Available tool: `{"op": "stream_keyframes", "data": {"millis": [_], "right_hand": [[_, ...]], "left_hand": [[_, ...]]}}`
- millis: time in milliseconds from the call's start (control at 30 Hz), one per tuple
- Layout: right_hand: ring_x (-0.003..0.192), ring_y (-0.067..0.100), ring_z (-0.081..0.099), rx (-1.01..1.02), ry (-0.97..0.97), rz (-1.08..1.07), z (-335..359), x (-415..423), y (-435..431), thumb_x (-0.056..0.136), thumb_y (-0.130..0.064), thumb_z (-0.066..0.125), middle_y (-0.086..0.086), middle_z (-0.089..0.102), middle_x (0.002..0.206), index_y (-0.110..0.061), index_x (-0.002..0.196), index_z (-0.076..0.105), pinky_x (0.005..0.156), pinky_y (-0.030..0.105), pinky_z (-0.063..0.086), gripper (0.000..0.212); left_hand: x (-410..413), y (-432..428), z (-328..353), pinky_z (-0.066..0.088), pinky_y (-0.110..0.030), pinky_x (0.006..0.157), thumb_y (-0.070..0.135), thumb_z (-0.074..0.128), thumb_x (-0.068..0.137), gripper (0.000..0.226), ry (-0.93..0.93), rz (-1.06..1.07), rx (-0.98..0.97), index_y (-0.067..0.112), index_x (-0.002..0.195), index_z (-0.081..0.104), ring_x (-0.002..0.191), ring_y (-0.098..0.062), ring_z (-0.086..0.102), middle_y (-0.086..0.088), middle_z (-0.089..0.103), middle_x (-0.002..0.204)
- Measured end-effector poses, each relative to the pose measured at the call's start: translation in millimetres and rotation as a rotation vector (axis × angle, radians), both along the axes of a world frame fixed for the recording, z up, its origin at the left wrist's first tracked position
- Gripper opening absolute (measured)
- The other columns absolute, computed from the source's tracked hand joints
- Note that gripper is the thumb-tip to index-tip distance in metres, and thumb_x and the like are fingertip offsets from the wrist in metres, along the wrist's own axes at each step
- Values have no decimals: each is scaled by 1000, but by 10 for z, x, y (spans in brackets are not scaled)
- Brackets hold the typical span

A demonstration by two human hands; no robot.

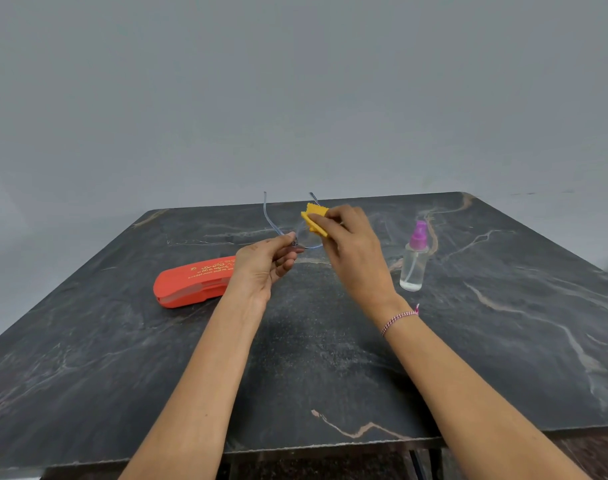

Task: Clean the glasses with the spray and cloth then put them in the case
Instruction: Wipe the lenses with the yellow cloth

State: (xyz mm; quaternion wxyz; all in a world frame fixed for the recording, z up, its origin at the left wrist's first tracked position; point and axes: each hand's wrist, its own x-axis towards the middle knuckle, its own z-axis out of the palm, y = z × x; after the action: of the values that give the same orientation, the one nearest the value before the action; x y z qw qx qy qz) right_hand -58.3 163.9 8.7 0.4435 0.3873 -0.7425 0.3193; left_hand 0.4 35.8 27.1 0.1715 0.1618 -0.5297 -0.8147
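Your left hand [261, 263] pinches the glasses [281, 225] by the frame above the table [330, 358], temples pointing away. Your right hand [352, 242] grips the yellow cloth [314, 220], folded over one lens. The spray bottle [414, 259] stands at right, a little clear liquid inside. The orange case [191, 284] lies closed at left.

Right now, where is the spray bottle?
In the head view the spray bottle stands upright on the table, right of centre, just to the right of the right hand, which holds the yellow cloth.
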Motion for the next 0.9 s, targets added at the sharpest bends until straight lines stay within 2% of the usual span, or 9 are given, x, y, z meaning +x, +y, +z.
{"op": "stream_keyframes", "data": {"millis": [167, 233, 367, 500, 633, 767, 900], "right_hand": [[89, 22, 45, 193, 77, 82, -19, 108, -97, 82, -3, 58, 14, 59, 96, -5, 110, 64, 62, 36, 53, 29], [88, 23, 49, 126, 40, 59, 3, 82, -68, 84, -5, 56, 12, 58, 96, -6, 111, 64, 64, 35, 53, 28], [83, 23, 55, -51, -45, -12, 29, 5, 26, 80, 3, 67, 9, 59, 93, -5, 108, 66, 72, 22, 44, 29], [88, 19, 48, 7, -33, 29, -2, 66, -69, 79, 3, 65, 11, 59, 93, -4, 109, 65, 75, 23, 43, 31], [85, 20, 49, 157, -3, 88, -36, 142, -135, 84, -14, 47, 8, 58, 96, -7, 109, 65, 70, 24, 45, 31], [85, 19, 51, 128, -8, 38, -24, 109, -75, 79, -5, 65, 6, 59, 93, -8, 106, 67, 68, 26, 50, 27], [87, 16, 45, -2, -31, -16, 7, 31, -10, 77, 2, 69, 7, 59, 93, -5, 108, 66, 80, 23, 40, 32]], "left_hand": [[14, 14, 17, 45, -11, 40, 6, 63, 84, 17, 19, 33, 41, 3, 68, 59, 37, -3, 55, -1, 61, 44], [17, 5, 22, 46, -11, 40, 7, 64, 84, 13, 17, 13, 56, 2, 71, 61, 38, -4, 56, -4, 64, 48], [17, -7, 26, 47, -11, 41, 7, 64, 84, 12, 17, -10, 116, 2, 72, 62, 37, -4, 56, -7, 66, 51], [33, 7, 27, 47, -11, 40, 7, 63, 84, 12, 28, -18, 150, 3, 72, 62, 37, -4, 56, -6, 66, 50], [37, -17, 31, 46, -11, 39, 8, 60, 86, 16, 49, 17, 204, 6, 70, 59, 37, -3, 55, 0, 62, 47], [56, -68, 56, 45, -11, 39, 9, 62, 85, 15, 63, 26, 259, 6, 71, 60, 37, -4, 55, -3, 64, 49], [66, -47, 56, 46, -11, 40, 9, 61, 86, 15, 66, -3, 250, 5, 71, 61, 37, -4, 55, -6, 66, 52]]}}
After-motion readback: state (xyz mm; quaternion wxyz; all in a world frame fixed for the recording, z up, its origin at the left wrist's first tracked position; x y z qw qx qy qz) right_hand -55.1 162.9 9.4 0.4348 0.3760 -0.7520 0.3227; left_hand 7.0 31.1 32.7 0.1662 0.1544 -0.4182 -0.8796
